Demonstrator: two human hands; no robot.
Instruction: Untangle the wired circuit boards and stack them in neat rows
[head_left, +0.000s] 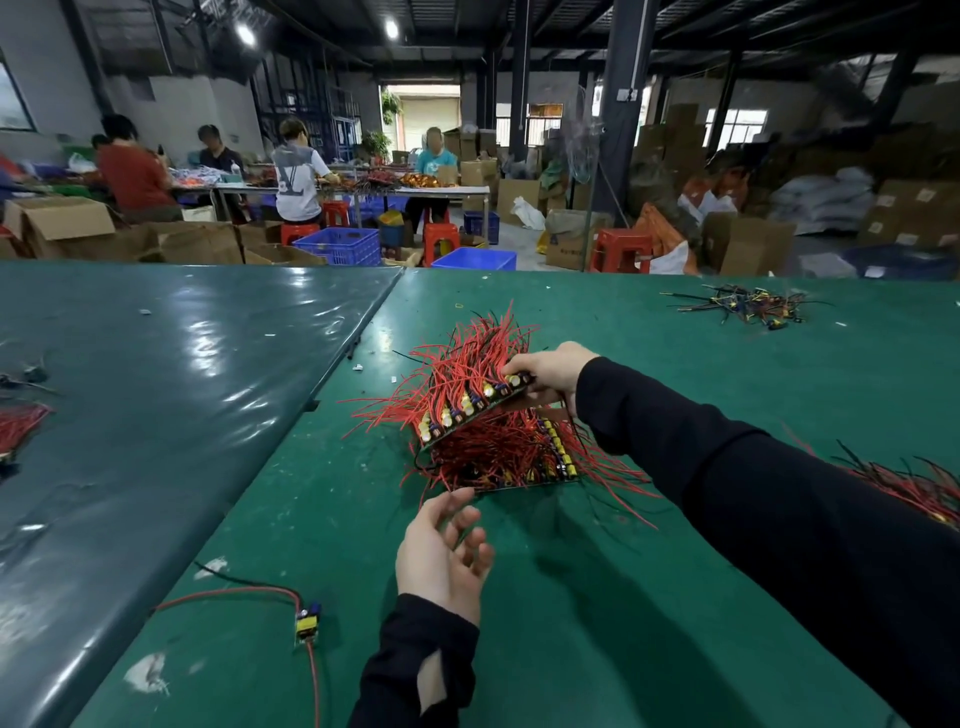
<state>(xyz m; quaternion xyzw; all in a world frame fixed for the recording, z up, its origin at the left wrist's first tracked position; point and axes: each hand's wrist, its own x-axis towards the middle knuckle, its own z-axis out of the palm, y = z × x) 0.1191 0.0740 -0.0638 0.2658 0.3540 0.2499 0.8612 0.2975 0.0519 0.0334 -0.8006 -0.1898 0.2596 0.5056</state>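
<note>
Progress: early by my reading; one row of boards (475, 410) lifted at a tilt above a second row (519, 462) lying flat on the green table (649, 571), their red wires (457, 358) touching and perhaps snagged.
Left to do: single loose board (307, 621) near the table edge and a bundle at far right (924, 488) look unsorted.
Right hand (553, 374): fingers pinch the raised row's far end.
Left hand (441, 556): palm up, fingers loosely spread, holding nothing, just short of the flat row.
Materials: thin stiff boards, yellow cylindrical capacitors, springy insulated leads; glossy mat.
</note>
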